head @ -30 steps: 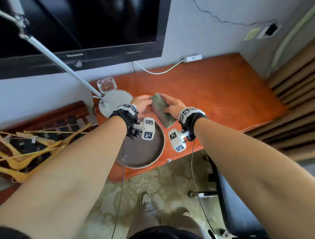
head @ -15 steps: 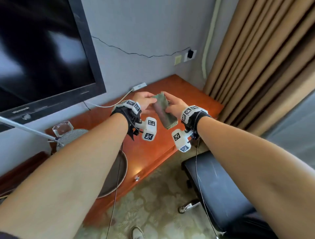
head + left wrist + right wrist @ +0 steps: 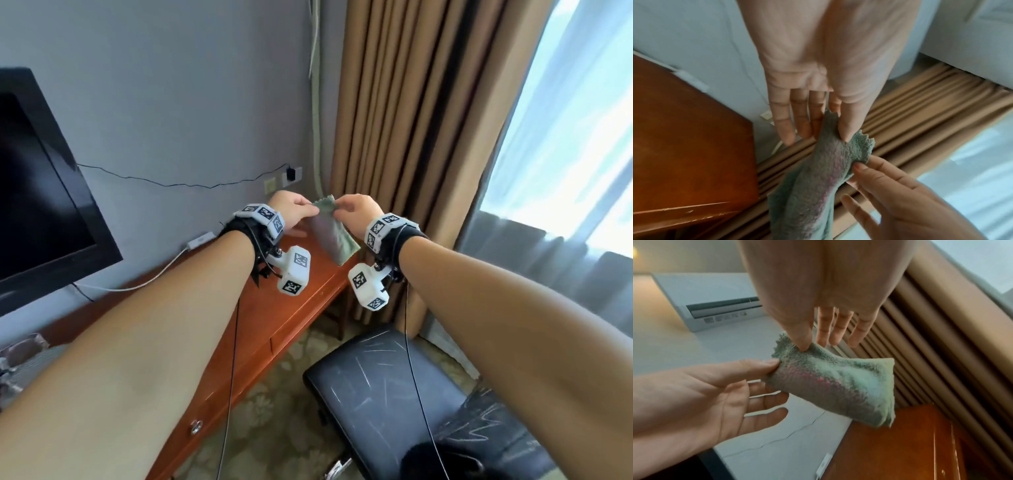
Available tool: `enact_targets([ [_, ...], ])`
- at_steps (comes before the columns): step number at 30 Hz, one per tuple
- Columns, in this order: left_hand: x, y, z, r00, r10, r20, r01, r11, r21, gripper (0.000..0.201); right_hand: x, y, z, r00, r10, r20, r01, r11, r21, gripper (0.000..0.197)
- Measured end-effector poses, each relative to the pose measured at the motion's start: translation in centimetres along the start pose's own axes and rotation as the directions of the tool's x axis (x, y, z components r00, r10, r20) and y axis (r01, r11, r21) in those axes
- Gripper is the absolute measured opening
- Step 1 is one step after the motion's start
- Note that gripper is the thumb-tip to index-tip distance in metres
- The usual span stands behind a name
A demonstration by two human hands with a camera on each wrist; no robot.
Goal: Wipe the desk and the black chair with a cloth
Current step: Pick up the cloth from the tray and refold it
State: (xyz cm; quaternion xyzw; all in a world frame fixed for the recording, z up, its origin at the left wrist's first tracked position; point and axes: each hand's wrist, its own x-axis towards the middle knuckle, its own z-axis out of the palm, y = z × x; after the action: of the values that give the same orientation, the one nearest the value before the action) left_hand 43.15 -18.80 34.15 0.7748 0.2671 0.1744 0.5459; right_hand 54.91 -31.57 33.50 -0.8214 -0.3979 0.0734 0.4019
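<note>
A folded green cloth (image 3: 332, 236) hangs in the air over the right end of the red-brown wooden desk (image 3: 281, 315). My left hand (image 3: 294, 212) pinches its upper left corner between thumb and fingers (image 3: 813, 128). My right hand (image 3: 352, 212) pinches the upper right corner, thumb on the front of the cloth (image 3: 838, 386), with the other fingers spread. The left wrist view shows the cloth (image 3: 818, 186) drooping below both pinches. The black chair (image 3: 383, 394), its seat marked with pale scratches, stands low at the right beside the desk.
A black television (image 3: 41, 192) hangs on the grey wall at left. A white cable (image 3: 154, 277) lies across the desk's back. Tan curtains (image 3: 404, 137) and a bright window fill the right. Patterned carpet lies between the desk and the chair.
The view has swung right, from the tray and lamp to the curtain and chair. Both hands carried the cloth up and right; it now hangs from its top corners.
</note>
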Motion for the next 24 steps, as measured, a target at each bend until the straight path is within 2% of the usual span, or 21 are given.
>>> enact_targets([
  [5,1.1,4.6,3.2,0.988,0.143,0.057,-0.154,0.942,0.300,0.018,-1.0,1.2,-6.1,0.996,0.030,-0.080,-0.029,1.000,0.012,0.020],
  [8,1.5,6.7,4.5,0.977,0.180,0.113,-0.206,0.934,0.292,0.024,-1.5,1.4,-8.8,0.993,0.013,-0.115,-0.009,1.000,0.028,0.019],
  [11,2.2,7.9,5.2,0.956,0.163,0.243,-0.218,0.950,0.224,0.048,-1.7,1.6,-10.6,0.988,0.013,-0.154,-0.005,0.999,0.048,0.017],
  [13,3.0,8.2,5.5,0.936,0.136,0.324,-0.205,0.960,0.189,0.055,-1.5,1.6,-11.4,0.983,0.005,-0.184,0.002,0.999,0.036,0.018],
  [15,3.3,8.7,5.7,0.919,0.126,0.375,-0.201,0.965,0.167,0.042,-1.1,1.6,-12.1,0.976,0.000,-0.217,-0.001,1.000,-0.005,0.019],
  [17,4.2,8.8,5.8,0.920,0.103,0.378,-0.170,0.974,0.149,0.033,-0.6,1.4,-12.4,0.968,0.017,-0.251,-0.025,0.999,-0.030,0.019],
  [22,6.9,8.9,5.8,0.943,0.078,0.325,-0.131,0.981,0.145,0.020,0.4,1.0,-12.3,0.935,0.041,-0.351,-0.064,0.997,-0.053,0.011],
  [24,7.3,9.3,5.8,0.948,0.075,0.310,-0.118,0.986,0.121,0.016,0.5,0.5,-12.3,0.938,0.053,-0.343,-0.070,0.997,-0.035,0.012],
])
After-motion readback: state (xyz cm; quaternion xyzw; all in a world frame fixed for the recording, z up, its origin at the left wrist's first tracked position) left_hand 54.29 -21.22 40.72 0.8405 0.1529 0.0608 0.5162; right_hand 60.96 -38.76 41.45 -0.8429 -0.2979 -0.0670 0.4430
